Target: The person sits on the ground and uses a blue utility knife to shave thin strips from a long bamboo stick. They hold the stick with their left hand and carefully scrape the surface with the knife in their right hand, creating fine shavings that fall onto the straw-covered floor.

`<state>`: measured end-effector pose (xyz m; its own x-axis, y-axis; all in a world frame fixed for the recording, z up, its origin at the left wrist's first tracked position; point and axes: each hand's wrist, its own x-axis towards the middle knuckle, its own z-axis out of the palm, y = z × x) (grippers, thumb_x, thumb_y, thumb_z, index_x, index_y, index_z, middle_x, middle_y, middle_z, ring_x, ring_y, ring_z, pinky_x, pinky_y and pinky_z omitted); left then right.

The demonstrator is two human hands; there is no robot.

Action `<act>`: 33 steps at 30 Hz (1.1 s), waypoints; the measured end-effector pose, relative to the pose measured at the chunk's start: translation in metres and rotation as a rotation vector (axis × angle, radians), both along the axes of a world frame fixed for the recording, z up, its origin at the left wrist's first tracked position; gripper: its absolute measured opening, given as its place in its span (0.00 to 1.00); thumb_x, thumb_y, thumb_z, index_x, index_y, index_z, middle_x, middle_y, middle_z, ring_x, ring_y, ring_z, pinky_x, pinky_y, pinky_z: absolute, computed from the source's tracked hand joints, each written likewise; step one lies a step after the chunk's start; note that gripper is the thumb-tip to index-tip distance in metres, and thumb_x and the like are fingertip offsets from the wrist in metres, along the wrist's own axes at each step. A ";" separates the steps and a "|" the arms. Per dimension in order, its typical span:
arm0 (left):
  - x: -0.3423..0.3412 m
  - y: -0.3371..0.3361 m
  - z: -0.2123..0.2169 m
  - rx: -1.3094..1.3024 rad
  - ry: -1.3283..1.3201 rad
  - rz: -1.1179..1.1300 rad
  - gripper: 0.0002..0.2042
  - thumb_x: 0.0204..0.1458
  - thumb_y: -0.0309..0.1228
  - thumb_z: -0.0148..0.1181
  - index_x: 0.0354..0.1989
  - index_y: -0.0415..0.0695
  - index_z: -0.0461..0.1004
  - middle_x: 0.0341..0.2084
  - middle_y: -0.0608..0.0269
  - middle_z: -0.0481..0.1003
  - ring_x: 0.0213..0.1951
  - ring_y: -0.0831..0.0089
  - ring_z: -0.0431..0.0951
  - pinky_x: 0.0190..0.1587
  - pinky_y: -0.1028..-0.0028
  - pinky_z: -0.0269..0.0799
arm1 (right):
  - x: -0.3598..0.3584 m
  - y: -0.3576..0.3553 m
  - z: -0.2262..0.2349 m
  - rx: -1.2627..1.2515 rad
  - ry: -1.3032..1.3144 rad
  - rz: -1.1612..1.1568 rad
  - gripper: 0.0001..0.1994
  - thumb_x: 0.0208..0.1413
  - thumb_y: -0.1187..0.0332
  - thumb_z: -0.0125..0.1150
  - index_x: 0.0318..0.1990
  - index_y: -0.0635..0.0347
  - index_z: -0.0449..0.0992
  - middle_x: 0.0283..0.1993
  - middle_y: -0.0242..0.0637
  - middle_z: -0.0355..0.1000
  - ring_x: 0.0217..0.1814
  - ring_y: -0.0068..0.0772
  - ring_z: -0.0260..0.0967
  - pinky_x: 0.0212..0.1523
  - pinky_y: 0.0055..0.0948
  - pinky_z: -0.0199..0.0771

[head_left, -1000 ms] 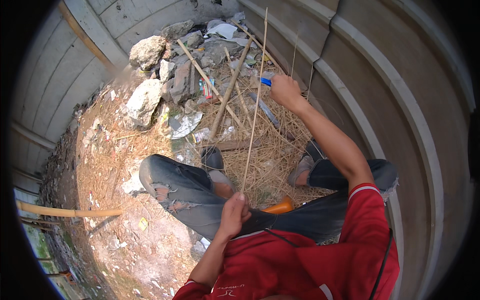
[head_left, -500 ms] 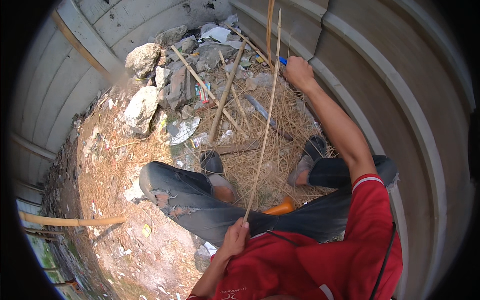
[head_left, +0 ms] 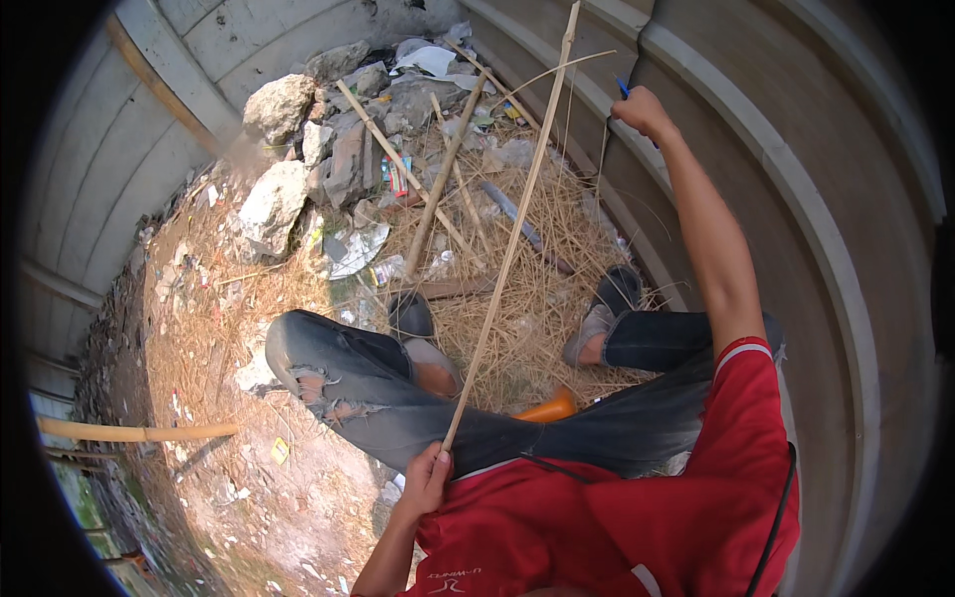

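Note:
My left hand (head_left: 428,479) is closed around the lower end of a long, thin bamboo strip (head_left: 500,276), near my lap. From there the strip slants up and away past my feet, toward the corrugated wall. My right arm is stretched far forward, and my right hand (head_left: 645,112) grips a blue-handled knife (head_left: 623,89). Most of the knife is hidden by the fingers, and its blade is hard to make out. That hand is to the right of the strip's far end, apart from it. A thin curled shaving (head_left: 567,67) crosses the strip near its top.
Thin shavings (head_left: 527,323) cover the ground between my feet. Bamboo sticks (head_left: 448,169) and a grey pipe (head_left: 512,216) lie ahead, beside pale rocks (head_left: 274,207) and litter. An orange object (head_left: 549,406) lies by my legs. Corrugated wall (head_left: 796,219) stands close on my right.
My right hand has moved right, away from the strip, with the knife. The left hand and strip's lower end have shifted left and slightly down. The shaving has swung from upright to slanting.

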<state>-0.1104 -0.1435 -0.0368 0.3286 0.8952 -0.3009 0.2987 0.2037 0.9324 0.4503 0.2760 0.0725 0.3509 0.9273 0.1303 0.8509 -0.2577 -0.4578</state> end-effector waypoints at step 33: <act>0.121 0.106 0.064 0.367 0.292 0.238 0.12 0.65 0.34 0.53 0.34 0.36 0.70 0.12 0.51 0.67 0.16 0.60 0.69 0.20 0.63 0.61 | -0.252 -0.135 -0.050 -0.005 -0.274 0.494 0.09 0.51 0.71 0.55 0.29 0.62 0.82 0.31 0.52 0.78 0.34 0.54 0.80 0.33 0.48 0.79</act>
